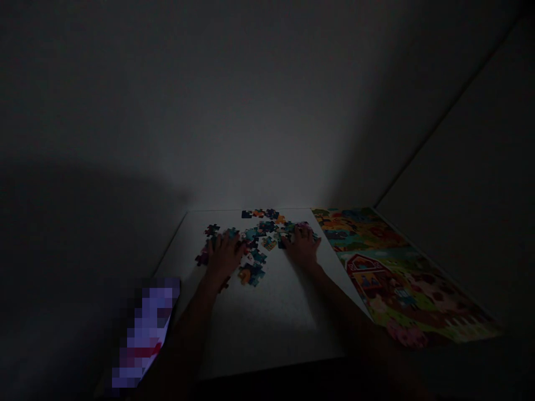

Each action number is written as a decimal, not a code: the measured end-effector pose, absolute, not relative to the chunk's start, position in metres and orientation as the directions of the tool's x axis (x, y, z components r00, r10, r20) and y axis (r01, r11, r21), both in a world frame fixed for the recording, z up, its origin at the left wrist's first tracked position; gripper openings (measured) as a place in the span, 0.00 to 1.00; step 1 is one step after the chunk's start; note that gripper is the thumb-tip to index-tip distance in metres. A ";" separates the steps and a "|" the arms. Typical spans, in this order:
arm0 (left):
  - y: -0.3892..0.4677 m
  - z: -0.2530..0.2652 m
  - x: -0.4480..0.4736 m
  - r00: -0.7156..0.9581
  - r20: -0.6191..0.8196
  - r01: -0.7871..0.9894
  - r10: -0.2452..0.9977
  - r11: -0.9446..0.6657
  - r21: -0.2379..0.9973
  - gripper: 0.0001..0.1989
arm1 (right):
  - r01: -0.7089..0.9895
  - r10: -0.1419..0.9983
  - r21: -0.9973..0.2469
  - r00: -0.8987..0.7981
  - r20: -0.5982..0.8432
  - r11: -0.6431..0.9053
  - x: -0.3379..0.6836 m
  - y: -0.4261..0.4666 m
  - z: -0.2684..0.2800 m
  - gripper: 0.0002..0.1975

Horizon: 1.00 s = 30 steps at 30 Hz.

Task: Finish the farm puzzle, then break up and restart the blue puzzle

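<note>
White bench (271,317), dimly lit, near edge in deep shadow. Puzzle pieces (252,274) loose over its farther half: short line close to far edge, crowded scatter across middle, small clump nearer front, some touching or overlapping. Along right side, two colourful pictures lying flat, end to end: farther picture (355,229) with animals, nearer picture (418,295) with red barn (368,271).

The jigsaw pieces (267,226) look like printed cardboard, the tabletop (267,323) smooth and matt, the farm picture (409,298) like smooth printed paper, and the wall (251,111) matt
</note>
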<state>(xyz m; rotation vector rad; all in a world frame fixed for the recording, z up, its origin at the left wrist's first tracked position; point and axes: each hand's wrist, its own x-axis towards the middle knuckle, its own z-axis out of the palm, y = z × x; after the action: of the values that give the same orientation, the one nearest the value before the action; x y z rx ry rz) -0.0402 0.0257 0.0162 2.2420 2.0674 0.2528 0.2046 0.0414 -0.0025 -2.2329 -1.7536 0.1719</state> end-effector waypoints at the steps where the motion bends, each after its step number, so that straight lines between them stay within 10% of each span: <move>1: 0.011 0.013 -0.038 0.061 0.080 0.984 0.995 -0.073 0.161 0.29 | 0.926 0.967 -0.318 0.241 0.078 -0.204 0.200 0.050 -0.001 0.36; 9: -0.063 -0.018 0.006 0.364 0.235 0.887 0.901 -0.412 0.206 0.29 | 0.854 0.998 -0.518 -0.020 0.060 0.048 0.157 0.093 0.010 0.28; 17: -0.035 -0.006 0.073 0.653 0.215 0.669 0.726 -0.686 0.286 0.27 | 0.409 0.926 -0.890 -0.375 0.037 0.202 0.173 0.074 0.034 0.27; 25: 0.058 0.004 0.133 0.648 0.170 0.659 0.742 -0.659 0.363 0.23 | 0.921 0.972 -0.380 0.160 0.171 -0.084 0.233 -0.042 -0.014 0.40; 30: 0.104 0.027 0.098 0.457 0.162 0.785 0.875 -0.482 0.390 0.23 | 0.970 0.985 -0.213 0.141 0.100 -0.117 0.221 -0.050 -0.020 0.41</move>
<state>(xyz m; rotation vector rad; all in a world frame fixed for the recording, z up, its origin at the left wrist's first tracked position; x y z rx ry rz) 0.0985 0.1040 0.0271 2.4494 1.4286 0.4997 0.2214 -0.0498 -0.0200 -2.1896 -1.9190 0.0964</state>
